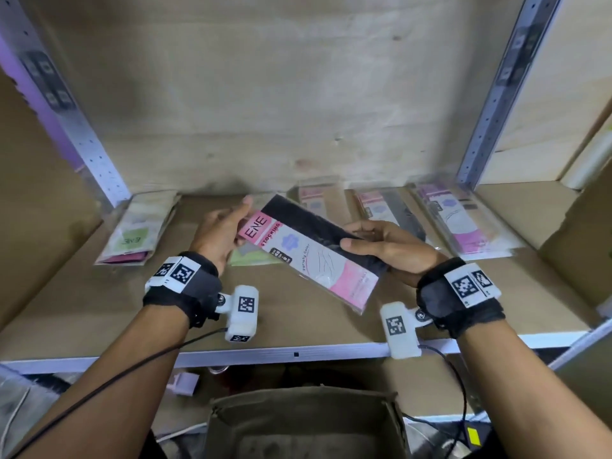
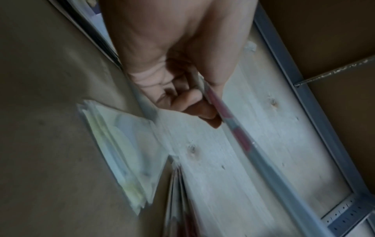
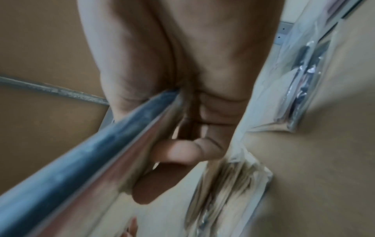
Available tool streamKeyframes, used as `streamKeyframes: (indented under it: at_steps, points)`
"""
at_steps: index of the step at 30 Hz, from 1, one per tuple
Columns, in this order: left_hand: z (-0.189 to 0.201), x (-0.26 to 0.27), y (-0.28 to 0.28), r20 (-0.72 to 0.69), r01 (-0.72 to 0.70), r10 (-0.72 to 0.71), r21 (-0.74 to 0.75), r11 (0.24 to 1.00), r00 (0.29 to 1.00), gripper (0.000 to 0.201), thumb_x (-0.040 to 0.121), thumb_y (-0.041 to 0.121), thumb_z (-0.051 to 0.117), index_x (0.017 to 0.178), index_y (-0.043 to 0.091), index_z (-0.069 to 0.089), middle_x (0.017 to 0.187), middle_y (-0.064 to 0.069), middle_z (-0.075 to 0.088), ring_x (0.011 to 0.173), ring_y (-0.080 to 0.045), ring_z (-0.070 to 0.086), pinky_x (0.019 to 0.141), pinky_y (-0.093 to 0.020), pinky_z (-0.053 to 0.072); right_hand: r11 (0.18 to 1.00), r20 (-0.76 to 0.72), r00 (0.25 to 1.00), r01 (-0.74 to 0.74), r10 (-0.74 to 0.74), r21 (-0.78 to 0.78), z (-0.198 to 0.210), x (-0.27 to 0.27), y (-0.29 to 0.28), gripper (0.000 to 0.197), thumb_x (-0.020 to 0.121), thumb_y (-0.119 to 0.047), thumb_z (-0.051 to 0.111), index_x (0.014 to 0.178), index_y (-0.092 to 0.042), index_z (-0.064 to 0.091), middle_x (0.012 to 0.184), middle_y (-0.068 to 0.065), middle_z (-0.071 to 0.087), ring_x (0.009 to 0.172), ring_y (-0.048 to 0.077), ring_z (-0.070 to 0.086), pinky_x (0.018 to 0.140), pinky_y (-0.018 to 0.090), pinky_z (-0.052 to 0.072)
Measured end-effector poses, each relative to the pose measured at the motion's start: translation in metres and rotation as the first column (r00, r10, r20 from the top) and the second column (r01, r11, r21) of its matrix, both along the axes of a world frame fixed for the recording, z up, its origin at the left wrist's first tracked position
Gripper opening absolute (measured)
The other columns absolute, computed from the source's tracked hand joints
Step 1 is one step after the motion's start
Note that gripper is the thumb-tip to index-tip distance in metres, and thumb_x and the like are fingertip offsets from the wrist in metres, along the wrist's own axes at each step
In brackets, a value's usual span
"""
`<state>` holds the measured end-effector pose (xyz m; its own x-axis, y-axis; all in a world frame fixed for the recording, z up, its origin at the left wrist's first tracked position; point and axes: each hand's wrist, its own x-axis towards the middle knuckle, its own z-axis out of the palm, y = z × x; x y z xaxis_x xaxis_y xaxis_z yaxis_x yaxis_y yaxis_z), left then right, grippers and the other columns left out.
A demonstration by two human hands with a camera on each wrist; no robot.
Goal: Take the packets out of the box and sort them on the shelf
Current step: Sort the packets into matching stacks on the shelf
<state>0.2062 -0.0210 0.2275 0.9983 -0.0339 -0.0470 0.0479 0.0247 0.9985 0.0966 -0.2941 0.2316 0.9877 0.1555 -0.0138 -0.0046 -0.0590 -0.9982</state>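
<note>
Both hands hold one pink-and-black stocking packet above the shelf. My left hand pinches its pink top corner, marked ENE. My right hand grips its right edge, thumb on top. In the left wrist view the packet shows edge-on between thumb and fingers. The right wrist view shows the packet edge-on in the palm, fingers curled beneath it. A green packet lies on the shelf under the held one. The open cardboard box stands below the shelf, its inside dim.
A green-labelled pile lies at the shelf's left. Several pink piles line the back right. Cardboard walls flank the shelf, metal uprights rise at the rear corners, and a metal rail edges the front.
</note>
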Motion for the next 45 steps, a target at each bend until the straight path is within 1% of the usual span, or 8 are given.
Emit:
streamKeyframes:
  at_steps: [4,12,15,19,24,30,35,45]
  points:
    - [-0.002,0.013,0.001,-0.030,-0.026,0.027,0.053,0.998,0.999,0.019,0.090,0.035,0.067,0.079,0.019,0.069,0.067,0.001,0.075,0.056,-0.009,0.067,0.064,-0.029,0.046,0.992,-0.026,1.000,-0.014,0.017,0.125,0.001,0.000,-0.010,0.044,0.083,-0.012,0.068,0.126,-0.007,0.059,0.122,0.019,0.066,0.099,0.028,0.066,0.077,0.035,0.054]
    - [-0.001,0.021,0.000,-0.065,0.153,-0.139,0.315,0.937,0.988,0.028,0.088,0.037,0.057,0.070,0.020,0.071,0.067,-0.002,0.074,0.060,-0.016,0.068,0.071,-0.038,0.052,0.990,-0.017,0.999,0.051,-0.049,0.132,0.001,-0.006,-0.023,0.043,0.089,0.001,0.061,0.132,-0.004,0.058,0.125,0.020,0.066,0.104,0.028,0.066,0.087,0.036,0.055]
    - [0.000,0.012,-0.006,-0.056,0.154,-0.143,0.308,0.939,0.988,0.039,0.094,0.034,0.050,0.060,0.024,0.066,0.058,0.001,0.067,0.057,-0.018,0.058,0.058,-0.029,0.044,0.953,-0.046,0.970,0.243,-0.239,0.179,-0.002,-0.008,-0.030,0.041,0.086,-0.002,0.067,0.126,0.002,0.060,0.116,0.028,0.066,0.099,0.035,0.064,0.090,0.044,0.050]
    - [0.004,-0.007,-0.021,-0.052,0.114,-0.103,0.354,0.928,0.993,0.047,0.101,0.053,0.041,0.068,0.021,0.052,0.050,0.003,0.058,0.044,-0.011,0.051,0.043,-0.018,0.033,0.895,-0.067,0.926,0.375,-0.370,0.240,-0.007,-0.008,-0.029,0.030,0.084,-0.008,0.071,0.111,0.000,0.061,0.091,0.016,0.072,0.076,0.024,0.069,0.075,0.033,0.053]
    - [0.013,-0.020,-0.025,-0.052,0.124,-0.120,0.093,0.988,0.991,0.044,0.100,0.051,0.047,0.076,0.019,0.064,0.048,0.002,0.058,0.034,-0.009,0.046,0.035,-0.016,0.026,0.868,-0.076,0.921,0.385,-0.382,0.314,-0.009,-0.011,-0.024,0.030,0.092,-0.018,0.065,0.114,0.003,0.065,0.101,0.020,0.071,0.084,0.028,0.066,0.084,0.038,0.050]
    - [0.017,-0.030,-0.021,-0.140,0.127,-0.134,-0.055,0.990,0.981,0.032,0.100,0.012,0.052,0.069,0.016,0.061,0.048,0.003,0.063,0.040,-0.010,0.060,0.039,-0.017,0.048,0.842,-0.133,0.927,0.374,-0.350,0.389,-0.008,-0.010,-0.013,0.042,0.097,-0.020,0.059,0.129,0.007,0.056,0.129,0.032,0.057,0.109,0.038,0.058,0.094,0.044,0.047]
    - [0.016,-0.031,-0.014,-0.224,0.156,-0.167,-0.064,0.986,0.960,0.030,0.094,0.014,0.058,0.064,0.016,0.057,0.047,0.002,0.061,0.040,-0.010,0.059,0.045,-0.017,0.050,0.837,-0.165,0.930,0.368,-0.329,0.405,-0.009,-0.007,-0.006,0.042,0.096,-0.021,0.060,0.129,0.004,0.058,0.127,0.029,0.060,0.092,0.030,0.067,0.078,0.033,0.056]
    - [0.017,-0.039,-0.013,-0.232,0.166,-0.250,-0.331,0.929,0.940,0.033,0.095,0.008,0.050,0.065,0.010,0.063,0.065,-0.006,0.060,0.054,-0.018,0.061,0.057,-0.026,0.055,0.834,-0.180,0.926,0.376,-0.331,0.404,-0.012,0.002,0.009,0.036,0.095,-0.019,0.061,0.124,0.002,0.062,0.111,0.020,0.070,0.091,0.029,0.068,0.079,0.034,0.057]
